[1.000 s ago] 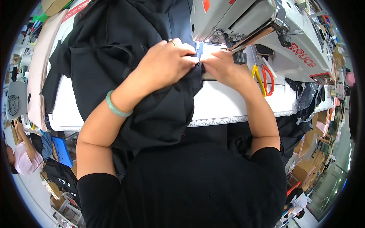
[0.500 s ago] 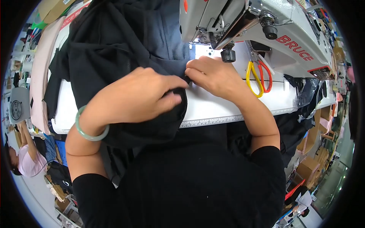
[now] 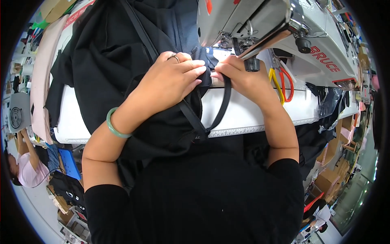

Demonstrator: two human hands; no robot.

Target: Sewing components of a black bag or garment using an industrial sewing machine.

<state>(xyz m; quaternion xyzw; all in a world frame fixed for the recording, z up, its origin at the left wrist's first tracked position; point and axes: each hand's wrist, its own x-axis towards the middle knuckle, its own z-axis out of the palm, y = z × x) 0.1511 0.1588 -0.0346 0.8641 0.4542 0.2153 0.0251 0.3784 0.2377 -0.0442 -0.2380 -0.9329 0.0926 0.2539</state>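
Observation:
A black garment (image 3: pixel 99 69) is heaped on the white sewing table (image 3: pixel 239 114) beside a white industrial sewing machine (image 3: pixel 313 36). My left hand (image 3: pixel 170 79), with a ring and a green bangle, has its fingers closed on the garment just in front of the presser foot. My right hand (image 3: pixel 239 75) pinches a narrow black strap (image 3: pixel 223 103), which hangs from it in a loop over the table's front part. The fabric between my fingertips lies close under the machine's head; the needle area is partly hidden by the metal parts above it.
Red and yellow scissors (image 3: pixel 286 81) lie right of my right hand. Scraps and plastic (image 3: pixel 329 101) lie farther right. A pale pink pad (image 3: pixel 40 81) and a grey fan-like unit (image 3: pixel 16 112) are at left. A co-worker (image 3: pixel 28 162) in pink is at far left, another (image 3: pixel 321 213) at lower right.
My left hand pulled back leftward, then returned forward beside my right hand and closed on the fabric. A looped black strap now shows between my hands, hanging toward the front edge.

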